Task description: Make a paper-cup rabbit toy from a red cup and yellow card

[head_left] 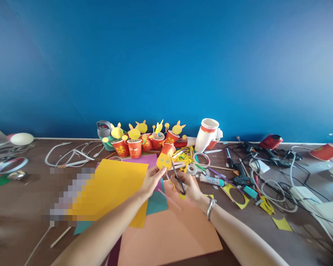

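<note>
Your left hand [152, 178] pinches a yellow face [163, 159] before five red cups [134, 149] already topped with eared heads [134, 133]; it seems unfinished, no ears visible, your right hand [192, 185] gripping scissors [178, 180] beside its edge.

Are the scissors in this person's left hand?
No, the scissors are in the right hand, while the left hand holds a yellow paper face.
</note>
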{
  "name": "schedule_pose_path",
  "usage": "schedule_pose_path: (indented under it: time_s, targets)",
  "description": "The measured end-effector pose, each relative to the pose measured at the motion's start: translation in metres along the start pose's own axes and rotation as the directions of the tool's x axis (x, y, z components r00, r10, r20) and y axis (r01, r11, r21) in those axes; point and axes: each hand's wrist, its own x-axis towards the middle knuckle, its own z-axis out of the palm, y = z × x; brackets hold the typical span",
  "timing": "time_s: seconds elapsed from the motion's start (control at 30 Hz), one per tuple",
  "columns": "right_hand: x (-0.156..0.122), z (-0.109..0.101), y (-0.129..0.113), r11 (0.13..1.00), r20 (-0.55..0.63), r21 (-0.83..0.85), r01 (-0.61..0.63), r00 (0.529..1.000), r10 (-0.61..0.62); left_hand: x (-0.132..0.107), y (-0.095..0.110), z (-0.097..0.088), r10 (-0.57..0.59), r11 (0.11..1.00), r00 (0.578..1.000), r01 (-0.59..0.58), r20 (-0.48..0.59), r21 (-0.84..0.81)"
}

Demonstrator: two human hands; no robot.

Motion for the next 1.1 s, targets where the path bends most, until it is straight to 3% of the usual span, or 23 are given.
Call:
schedule_pose_path:
  time_s: [0.7, 0.9, 1.03, 1.1]
  targets:
    - [0.001, 0.001, 0.002, 1.0, -0.003, -0.024, -0.018, 1.0, 0.018, 0.002, -0.006, -0.004, 0.077, 0.997, 0.992, -0.079, -0.096, -0.011]
    - [-0.001, 0.003, 0.002, 0.997, 0.031, -0.065, -0.052, 0.998, 0.054, -0.004, -0.002, 0.003, 0.041, 0.999, 0.998, -0.039, -0.05, 0.036]
    - [-0.001, 0.005, -0.003, 1.0, 0.022, 0.008, -0.023, 0.999, 0.023, -0.008, 0.001, 0.007, 0.007, 1.0, 0.995, -0.006, 0.1, -0.007]
    - [-0.001, 0.005, -0.004, 1.0, 0.014, 0.017, -0.01, 1.0, 0.01, -0.008, 0.0, 0.008, 0.001, 1.0, 0.992, 0.001, 0.124, -0.012]
